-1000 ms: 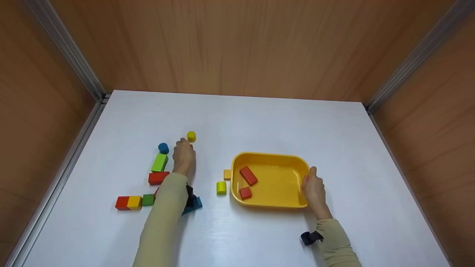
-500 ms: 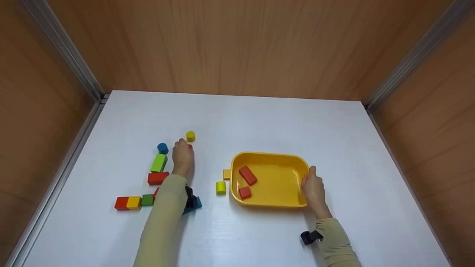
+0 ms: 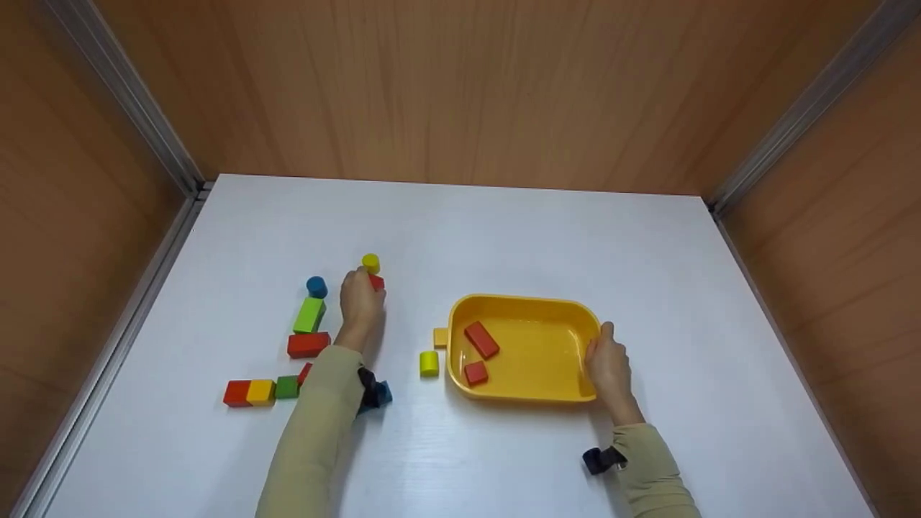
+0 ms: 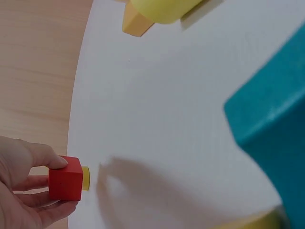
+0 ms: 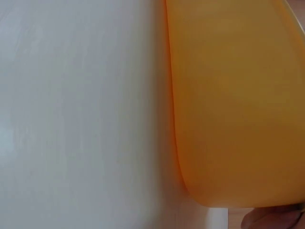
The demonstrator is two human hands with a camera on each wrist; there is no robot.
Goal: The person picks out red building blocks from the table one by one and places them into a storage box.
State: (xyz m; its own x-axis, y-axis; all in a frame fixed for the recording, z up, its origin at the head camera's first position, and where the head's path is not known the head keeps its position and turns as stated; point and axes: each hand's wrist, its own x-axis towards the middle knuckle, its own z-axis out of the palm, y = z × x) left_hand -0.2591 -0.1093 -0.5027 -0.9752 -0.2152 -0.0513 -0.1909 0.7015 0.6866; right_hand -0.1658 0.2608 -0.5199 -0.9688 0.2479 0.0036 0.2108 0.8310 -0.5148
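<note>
My left hand [image 3: 360,301] pinches a red block [image 4: 66,179] between thumb and fingers, as the left wrist view shows plainly. Just beyond it stands a yellow cylinder [image 3: 370,262], partly hidden behind the block in the left wrist view. At the right end of the yellow tray [image 3: 540,360], my right hand [image 3: 610,367] grips the rim, with the thumb at the inner side. Inside the tray lie a long red block [image 3: 481,340] and a smaller red block [image 3: 475,373].
Left of my left hand are a blue cylinder [image 3: 316,287], a light green block [image 3: 309,315] and a red block [image 3: 308,344]. Nearer sit red [image 3: 237,393], yellow [image 3: 260,393] and green [image 3: 286,387] blocks. A blue-green block [image 4: 271,105] is by my left wrist. A yellow-green cylinder [image 3: 429,364] stands beside the tray.
My left hand has shifted slightly right, and more of the red block in its fingers shows. The right hand and the tray have stayed in place.
</note>
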